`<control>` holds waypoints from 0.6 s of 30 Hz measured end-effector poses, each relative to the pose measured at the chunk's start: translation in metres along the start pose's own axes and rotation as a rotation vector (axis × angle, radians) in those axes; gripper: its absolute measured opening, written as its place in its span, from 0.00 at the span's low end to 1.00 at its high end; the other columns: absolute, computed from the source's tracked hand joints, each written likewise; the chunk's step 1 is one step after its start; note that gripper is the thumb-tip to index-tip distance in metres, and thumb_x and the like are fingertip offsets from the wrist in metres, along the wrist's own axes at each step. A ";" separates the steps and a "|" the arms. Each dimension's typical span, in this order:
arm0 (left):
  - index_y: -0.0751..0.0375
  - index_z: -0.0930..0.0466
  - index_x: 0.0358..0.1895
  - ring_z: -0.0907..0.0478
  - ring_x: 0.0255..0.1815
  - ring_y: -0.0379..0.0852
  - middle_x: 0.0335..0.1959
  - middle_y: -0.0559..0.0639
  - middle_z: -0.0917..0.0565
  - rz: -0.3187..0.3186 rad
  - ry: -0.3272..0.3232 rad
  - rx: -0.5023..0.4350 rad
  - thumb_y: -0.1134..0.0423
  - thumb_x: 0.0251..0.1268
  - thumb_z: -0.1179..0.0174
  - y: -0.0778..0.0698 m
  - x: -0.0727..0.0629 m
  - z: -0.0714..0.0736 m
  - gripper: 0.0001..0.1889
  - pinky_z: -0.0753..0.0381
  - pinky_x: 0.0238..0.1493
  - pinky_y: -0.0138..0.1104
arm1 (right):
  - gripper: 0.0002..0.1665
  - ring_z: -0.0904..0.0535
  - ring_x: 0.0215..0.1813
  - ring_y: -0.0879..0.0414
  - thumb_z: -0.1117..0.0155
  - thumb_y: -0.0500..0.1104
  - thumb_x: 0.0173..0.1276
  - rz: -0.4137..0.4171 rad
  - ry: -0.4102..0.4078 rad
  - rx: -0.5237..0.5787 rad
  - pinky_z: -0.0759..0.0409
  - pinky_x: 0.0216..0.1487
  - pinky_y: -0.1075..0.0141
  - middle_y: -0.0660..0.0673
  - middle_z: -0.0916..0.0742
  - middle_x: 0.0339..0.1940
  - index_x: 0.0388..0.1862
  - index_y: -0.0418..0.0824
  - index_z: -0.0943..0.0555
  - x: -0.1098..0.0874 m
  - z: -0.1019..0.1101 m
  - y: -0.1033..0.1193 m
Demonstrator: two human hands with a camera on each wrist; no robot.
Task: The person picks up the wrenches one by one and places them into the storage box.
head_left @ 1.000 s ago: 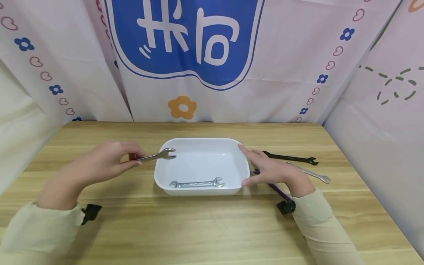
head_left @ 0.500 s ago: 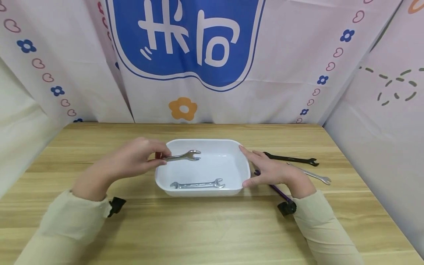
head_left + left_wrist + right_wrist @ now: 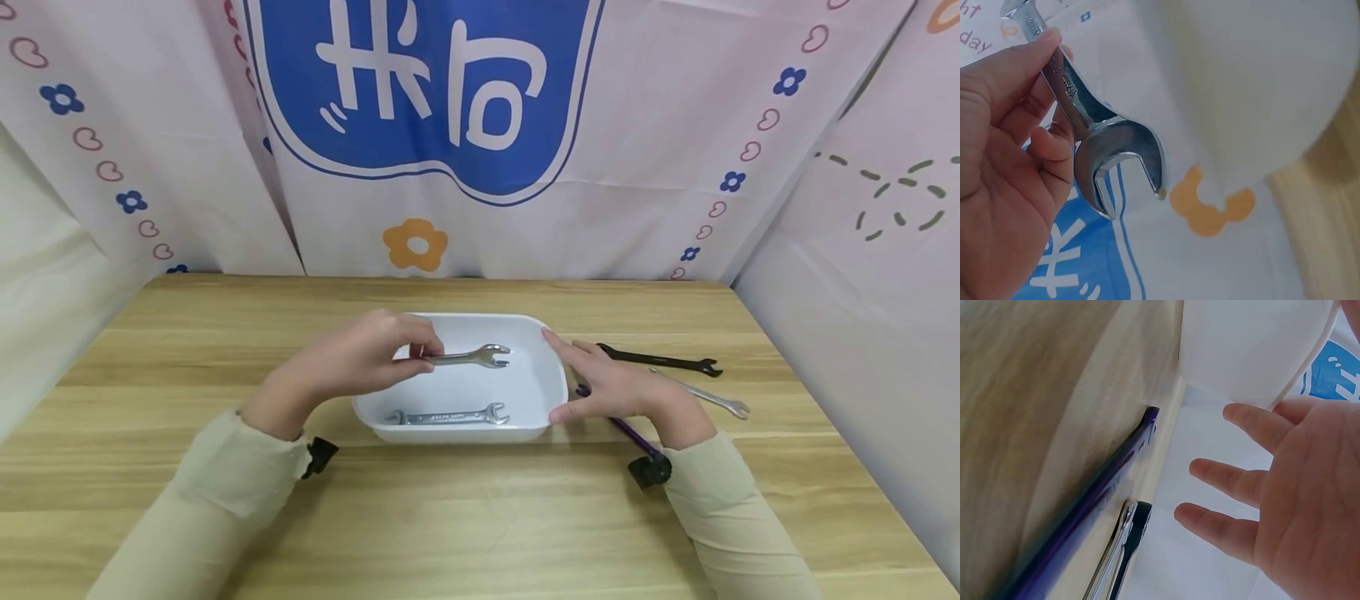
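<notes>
My left hand pinches a shiny silver open-end wrench between thumb and fingers, holding it over the white rectangular dish with its open jaw pointing right. Inside the dish, along the near wall, lies a second silver wrench. My right hand rests against the dish's right side, thumb and index finger spread along the rim. In the right wrist view its other fingers are stretched out and hold nothing. A purple wrench lies on the table beneath that hand, partly hidden in the head view.
Right of the dish, a black wrench and a slim silver wrench lie on the wooden table. A printed white curtain hangs behind the table's back edge, and white cloth closes both sides.
My left hand has carried its wrench rightward, from the dish's left rim to above the middle of the dish. The right hand and the other wrenches have stayed in place.
</notes>
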State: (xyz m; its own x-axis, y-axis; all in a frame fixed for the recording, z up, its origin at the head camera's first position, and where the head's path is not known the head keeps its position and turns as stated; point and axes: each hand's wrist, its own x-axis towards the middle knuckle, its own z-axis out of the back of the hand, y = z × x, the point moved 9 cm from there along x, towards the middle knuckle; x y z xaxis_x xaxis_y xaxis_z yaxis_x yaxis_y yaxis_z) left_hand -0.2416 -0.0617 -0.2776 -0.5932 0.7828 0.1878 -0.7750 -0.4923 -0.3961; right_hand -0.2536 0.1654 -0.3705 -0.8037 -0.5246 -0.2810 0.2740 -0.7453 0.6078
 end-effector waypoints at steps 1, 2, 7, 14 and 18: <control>0.56 0.13 0.40 0.25 0.32 0.36 0.34 0.44 0.15 -0.006 -0.004 -0.005 0.68 0.65 0.35 -0.001 0.002 -0.001 0.05 0.21 0.34 0.30 | 0.68 0.61 0.82 0.37 0.27 0.63 0.58 -0.001 0.000 0.000 0.50 0.74 0.31 0.34 0.53 0.83 0.83 0.58 0.65 0.000 0.000 0.000; 0.57 0.13 0.40 0.25 0.32 0.36 0.34 0.44 0.15 -0.013 -0.007 -0.010 0.68 0.64 0.35 -0.003 0.004 -0.003 0.05 0.21 0.34 0.30 | 0.68 0.62 0.82 0.37 0.27 0.63 0.58 -0.001 0.000 0.002 0.50 0.74 0.31 0.35 0.53 0.83 0.83 0.58 0.65 0.000 0.001 0.000; 0.59 0.13 0.40 0.25 0.32 0.36 0.33 0.44 0.16 -0.037 -0.003 -0.027 0.69 0.63 0.35 -0.006 0.014 -0.011 0.05 0.18 0.35 0.32 | 0.69 0.63 0.82 0.36 0.27 0.63 0.58 -0.002 0.002 0.011 0.51 0.74 0.30 0.35 0.54 0.83 0.82 0.58 0.65 -0.001 0.001 0.000; 0.60 0.13 0.38 0.23 0.32 0.35 0.31 0.43 0.16 -0.053 0.018 -0.045 0.70 0.62 0.34 0.004 0.021 -0.029 0.03 0.16 0.39 0.38 | 0.69 0.63 0.82 0.37 0.28 0.64 0.58 -0.014 0.003 0.008 0.51 0.74 0.31 0.35 0.54 0.83 0.82 0.59 0.65 -0.001 0.002 -0.003; 0.60 0.13 0.38 0.23 0.32 0.34 0.31 0.43 0.15 -0.023 0.041 -0.059 0.69 0.62 0.34 0.013 0.020 -0.038 0.04 0.15 0.39 0.39 | 0.69 0.64 0.83 0.37 0.28 0.65 0.57 -0.020 0.009 0.005 0.51 0.74 0.31 0.36 0.53 0.83 0.82 0.60 0.65 -0.001 0.002 -0.003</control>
State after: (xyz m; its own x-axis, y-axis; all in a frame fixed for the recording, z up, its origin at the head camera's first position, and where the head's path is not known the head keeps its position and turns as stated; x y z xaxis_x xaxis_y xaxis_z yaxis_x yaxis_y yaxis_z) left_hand -0.2550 -0.0377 -0.3130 -0.5654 0.8090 0.1612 -0.7733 -0.4518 -0.4448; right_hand -0.2544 0.1689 -0.3710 -0.8045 -0.5129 -0.2996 0.2548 -0.7535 0.6060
